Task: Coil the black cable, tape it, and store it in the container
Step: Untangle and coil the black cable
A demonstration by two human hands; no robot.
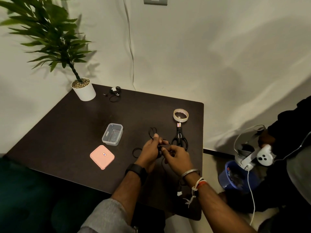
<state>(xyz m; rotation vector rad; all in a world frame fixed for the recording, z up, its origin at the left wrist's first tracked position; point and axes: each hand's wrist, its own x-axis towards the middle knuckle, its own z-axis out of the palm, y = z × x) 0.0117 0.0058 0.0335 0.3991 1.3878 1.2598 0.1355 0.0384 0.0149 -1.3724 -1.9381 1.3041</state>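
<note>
A thin black cable [152, 132] is held above the dark table [70, 132], with loops sticking up past my fingers and more loops [137, 151] lying to the left of my hands. My left hand [149, 149] pinches the cable bundle. My right hand [178, 158] grips the cable just to its right, and a strand with a white connector [179, 193] hangs below my right wrist. The clear plastic container [112, 134] stands open left of my hands, its pink lid [102, 156] flat beside it. A roll of clear tape [180, 115] lies at the right rear.
Black scissors [179, 137] lie between the tape and my hands. A potted plant [83, 89] and another small black cable [114, 94] sit at the table's far edge. A second person [286, 140] holding a white headset stands right of the table, above a blue bin [235, 176].
</note>
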